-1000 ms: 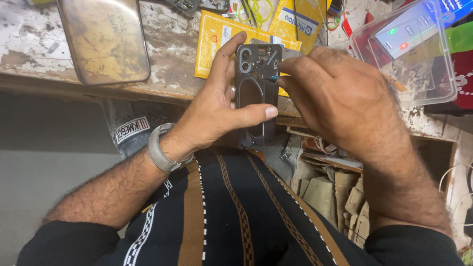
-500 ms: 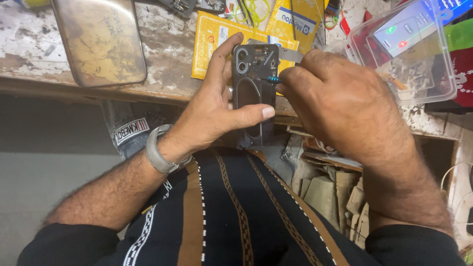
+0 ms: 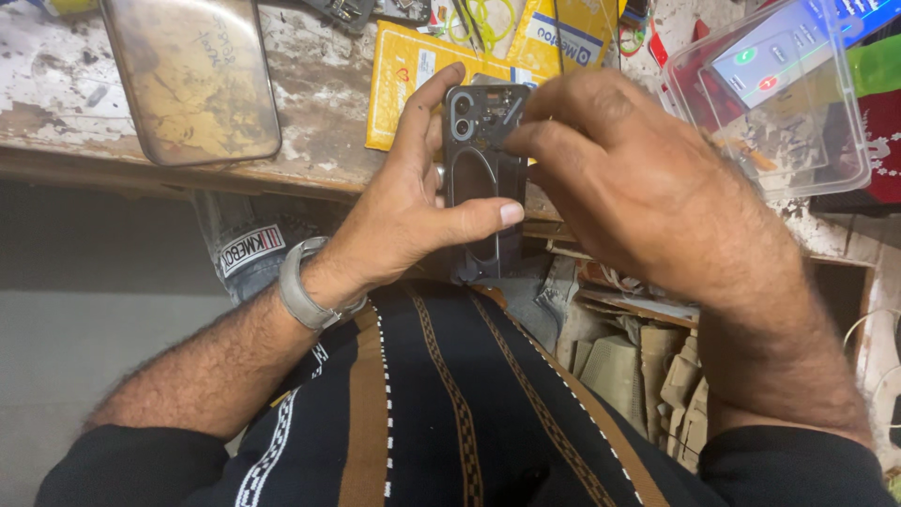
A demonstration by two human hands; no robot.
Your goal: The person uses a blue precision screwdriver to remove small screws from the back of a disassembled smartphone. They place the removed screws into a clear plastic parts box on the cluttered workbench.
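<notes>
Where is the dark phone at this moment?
In the head view, the dark phone is upright at centre, gripped by the left hand, the right hand touching its upper right edge.

The dark slim phone [image 3: 481, 178] stands upright between both hands at the worn wooden bench's [image 3: 56, 103] edge. The rounded brown glass panel [image 3: 192, 80] lies at its ten o'clock, the clear plastic box [image 3: 826, 160] at two.

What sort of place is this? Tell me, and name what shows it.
Probably a phone repair bench. The left hand holds an opened dark phone while the right hand works on it, above a worn worktable with a clear plastic parts box.
</notes>
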